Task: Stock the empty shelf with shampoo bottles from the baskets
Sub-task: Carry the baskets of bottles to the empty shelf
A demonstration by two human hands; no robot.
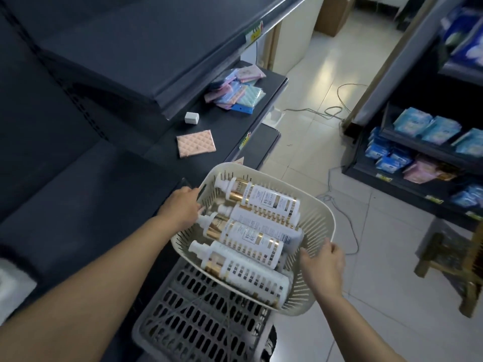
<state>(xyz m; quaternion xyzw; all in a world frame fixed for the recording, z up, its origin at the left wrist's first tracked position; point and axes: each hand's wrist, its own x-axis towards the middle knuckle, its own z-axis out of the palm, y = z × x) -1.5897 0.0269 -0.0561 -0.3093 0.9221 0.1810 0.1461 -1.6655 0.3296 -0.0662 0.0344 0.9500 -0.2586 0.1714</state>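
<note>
Four white shampoo bottles [261, 231] with gold bands lie side by side in a white slotted basket [324, 212], frame centre; left hand [183, 207] fingers curled over its left rim, right hand [324, 265] gripping the lower-right rim; grey crate [198, 317] below; dark shelf [78, 205] left, tiled floor [313, 87] right; bottle axes run upper left to lower right, pumps upper left.

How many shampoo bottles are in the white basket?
4. All lie on their sides in the basket: the far bottle, the second bottle beside it, the third bottle and the nearest bottle. More may hide underneath.
</note>
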